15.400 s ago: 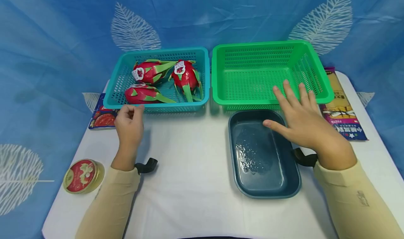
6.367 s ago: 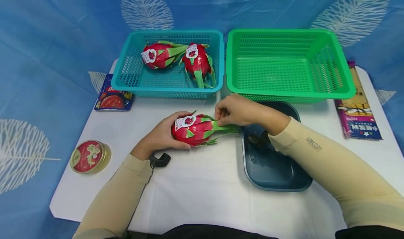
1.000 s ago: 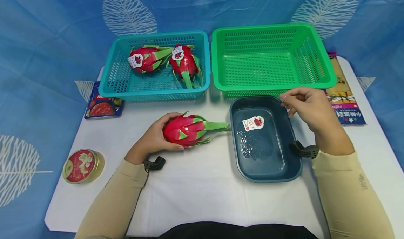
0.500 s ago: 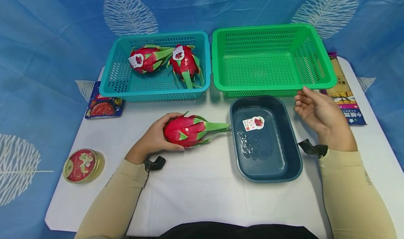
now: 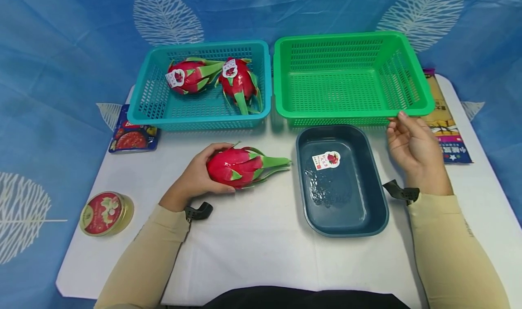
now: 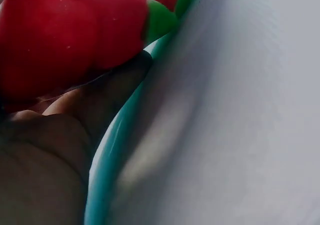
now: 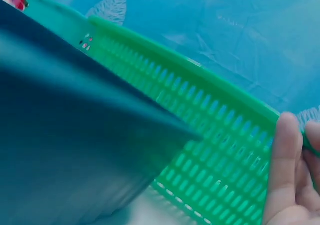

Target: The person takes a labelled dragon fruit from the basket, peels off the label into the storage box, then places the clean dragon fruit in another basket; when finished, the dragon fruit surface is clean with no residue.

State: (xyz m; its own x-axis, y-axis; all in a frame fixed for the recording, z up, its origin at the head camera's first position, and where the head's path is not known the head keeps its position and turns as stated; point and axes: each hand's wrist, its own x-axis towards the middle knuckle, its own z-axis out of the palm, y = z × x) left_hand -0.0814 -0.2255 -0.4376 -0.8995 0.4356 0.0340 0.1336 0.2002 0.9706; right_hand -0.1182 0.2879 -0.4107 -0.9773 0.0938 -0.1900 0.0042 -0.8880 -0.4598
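Note:
My left hand (image 5: 199, 176) grips the blunt end of a dragon fruit (image 5: 236, 168) lying on the white table, its green leaf tips pointing right. Close up in the left wrist view, the fruit's red skin (image 6: 65, 35) lies against the hand (image 6: 45, 150). My right hand (image 5: 419, 152) is at the front rim of the green basket (image 5: 350, 114), near its right corner, thumb on the rim and fingers curled under it. In the right wrist view, fingertips (image 7: 287, 135) meet the rim. A fruit sticker (image 5: 326, 160) lies in the dark blue tray (image 5: 303, 195).
Left of the green basket stands a teal basket (image 5: 195, 125) with two stickered dragon fruits (image 5: 240, 89). A blue food pouch (image 5: 132, 139) lies at its front left. A round tin (image 5: 107, 214) is near the left edge. A pasta packet (image 5: 450, 137) lies at the right.
My right hand has left the tray's far rim, turned palm up and taken the green basket's front rim. My left hand has shifted the dragon fruit slightly left.

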